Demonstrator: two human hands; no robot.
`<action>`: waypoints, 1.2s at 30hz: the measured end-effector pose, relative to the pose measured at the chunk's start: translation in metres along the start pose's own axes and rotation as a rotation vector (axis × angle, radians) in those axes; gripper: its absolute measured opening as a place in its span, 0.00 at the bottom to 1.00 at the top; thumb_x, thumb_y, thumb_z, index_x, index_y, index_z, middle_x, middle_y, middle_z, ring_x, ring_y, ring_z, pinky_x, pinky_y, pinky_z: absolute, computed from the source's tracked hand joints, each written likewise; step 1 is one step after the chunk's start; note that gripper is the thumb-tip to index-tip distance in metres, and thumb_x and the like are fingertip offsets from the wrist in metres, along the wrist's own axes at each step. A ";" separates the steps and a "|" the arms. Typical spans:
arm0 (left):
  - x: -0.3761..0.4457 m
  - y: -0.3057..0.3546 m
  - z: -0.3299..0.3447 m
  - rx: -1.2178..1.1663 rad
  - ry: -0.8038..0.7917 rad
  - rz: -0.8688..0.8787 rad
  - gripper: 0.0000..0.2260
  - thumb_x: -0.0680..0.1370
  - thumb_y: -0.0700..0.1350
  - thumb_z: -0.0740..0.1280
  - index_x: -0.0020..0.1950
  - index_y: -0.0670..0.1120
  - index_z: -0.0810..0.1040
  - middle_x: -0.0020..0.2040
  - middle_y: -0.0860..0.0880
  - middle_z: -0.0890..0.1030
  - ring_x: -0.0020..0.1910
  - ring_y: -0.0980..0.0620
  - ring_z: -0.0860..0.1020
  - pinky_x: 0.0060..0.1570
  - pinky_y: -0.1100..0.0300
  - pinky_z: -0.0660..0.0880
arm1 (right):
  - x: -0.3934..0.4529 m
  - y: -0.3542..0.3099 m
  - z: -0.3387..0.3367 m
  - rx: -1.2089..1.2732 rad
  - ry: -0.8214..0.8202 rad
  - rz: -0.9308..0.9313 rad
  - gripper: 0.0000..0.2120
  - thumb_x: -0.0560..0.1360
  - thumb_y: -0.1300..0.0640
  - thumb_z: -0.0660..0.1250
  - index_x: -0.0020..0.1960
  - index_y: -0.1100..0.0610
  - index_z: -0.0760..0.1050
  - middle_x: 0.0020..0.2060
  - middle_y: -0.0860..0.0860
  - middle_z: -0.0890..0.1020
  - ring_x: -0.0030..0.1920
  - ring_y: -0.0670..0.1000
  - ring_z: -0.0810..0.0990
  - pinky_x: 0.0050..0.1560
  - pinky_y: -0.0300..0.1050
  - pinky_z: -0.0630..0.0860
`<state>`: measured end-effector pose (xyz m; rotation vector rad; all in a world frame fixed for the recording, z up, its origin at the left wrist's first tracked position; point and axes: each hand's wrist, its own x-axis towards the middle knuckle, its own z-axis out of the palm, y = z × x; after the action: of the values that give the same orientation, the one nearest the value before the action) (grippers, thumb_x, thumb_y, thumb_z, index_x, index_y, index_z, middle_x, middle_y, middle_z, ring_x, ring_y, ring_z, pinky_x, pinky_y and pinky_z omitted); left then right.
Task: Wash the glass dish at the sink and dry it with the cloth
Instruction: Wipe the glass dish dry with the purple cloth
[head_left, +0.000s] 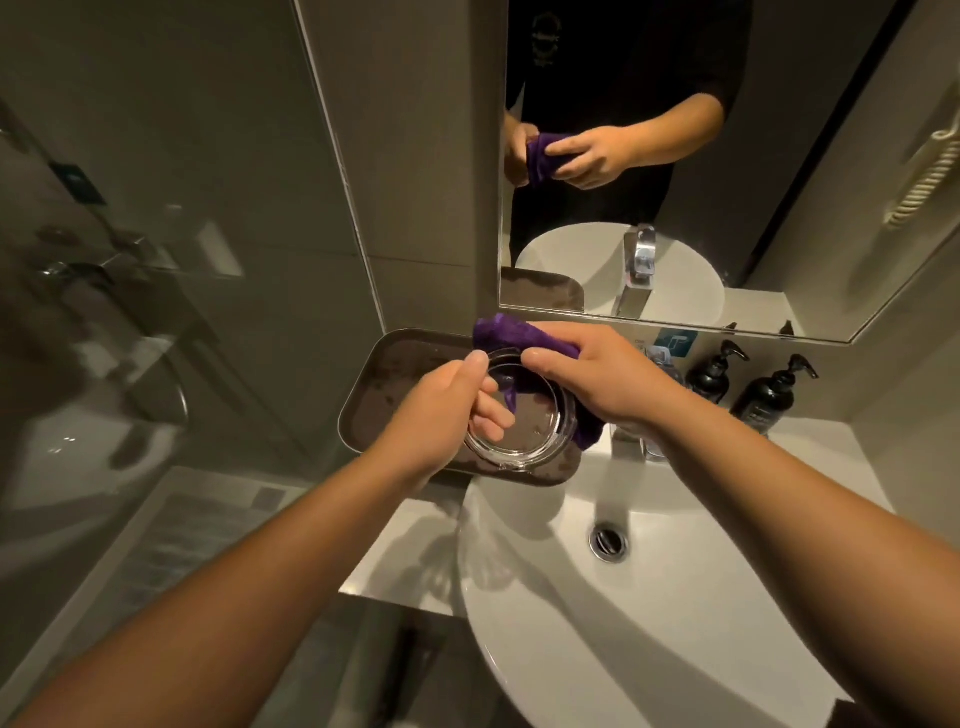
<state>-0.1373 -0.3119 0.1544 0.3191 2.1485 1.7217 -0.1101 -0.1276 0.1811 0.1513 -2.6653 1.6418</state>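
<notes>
I'm at the drying step: my left hand (457, 402) grips the round clear glass dish (519, 415), my right hand (587, 379) pinches the purple cloth (506, 332) over its rim; next I'd turn the dish to wipe the rest

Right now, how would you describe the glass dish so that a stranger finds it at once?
Find the white sink; a dark tray sits at its back left. Above it, the left hand holds the glass dish, the only clear round thing, with a purple cloth pressed against it.
</notes>
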 end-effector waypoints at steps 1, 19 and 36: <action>0.001 0.000 0.000 0.032 0.025 0.021 0.20 0.83 0.57 0.51 0.48 0.44 0.75 0.37 0.44 0.85 0.34 0.50 0.80 0.49 0.47 0.76 | 0.001 -0.003 -0.001 -0.001 -0.009 -0.003 0.12 0.80 0.54 0.65 0.60 0.43 0.80 0.47 0.46 0.86 0.48 0.47 0.84 0.52 0.43 0.80; -0.005 -0.022 0.053 -0.346 0.438 -0.115 0.18 0.84 0.56 0.49 0.49 0.47 0.73 0.37 0.48 0.84 0.37 0.50 0.81 0.48 0.48 0.77 | -0.017 0.028 0.056 0.332 0.558 0.118 0.11 0.80 0.56 0.62 0.49 0.43 0.82 0.38 0.45 0.85 0.39 0.45 0.81 0.46 0.45 0.79; 0.009 -0.003 0.025 -0.045 0.375 0.031 0.20 0.84 0.56 0.51 0.46 0.46 0.76 0.31 0.46 0.82 0.31 0.52 0.79 0.41 0.55 0.76 | -0.003 0.010 0.023 0.139 0.333 0.019 0.10 0.80 0.53 0.63 0.55 0.41 0.81 0.43 0.43 0.85 0.45 0.45 0.83 0.51 0.46 0.80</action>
<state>-0.1347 -0.2868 0.1456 0.0146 2.3634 1.9724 -0.1069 -0.1434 0.1617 -0.1361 -2.3171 1.6857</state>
